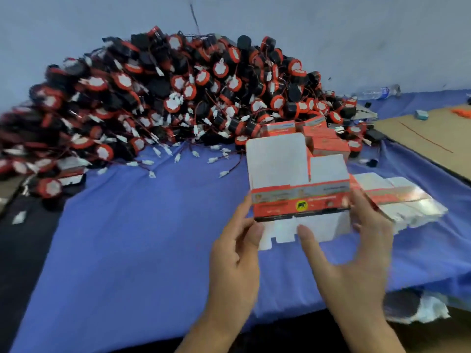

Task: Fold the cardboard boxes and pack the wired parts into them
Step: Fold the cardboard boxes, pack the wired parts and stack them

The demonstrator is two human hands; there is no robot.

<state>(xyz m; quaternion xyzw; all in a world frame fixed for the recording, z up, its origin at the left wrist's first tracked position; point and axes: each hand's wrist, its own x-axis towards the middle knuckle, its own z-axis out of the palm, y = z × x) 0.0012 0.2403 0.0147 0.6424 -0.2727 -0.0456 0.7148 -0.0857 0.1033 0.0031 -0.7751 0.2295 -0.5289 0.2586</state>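
Left hand (pixel 237 250) and right hand (pixel 356 250) hold orange box (pixel 293 202), lettering (pixel 270 206) unreadable.

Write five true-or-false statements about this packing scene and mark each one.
1. The left hand and right hand both hold the box. True.
2. The box is closed. False: its flaps stand open.
3. The parts pile lies beyond the box, on the cloth. True.
4. The flat boxes lie left of the held box. False: they lie to its right.
5. A bottle lies far right, near the wall. True.
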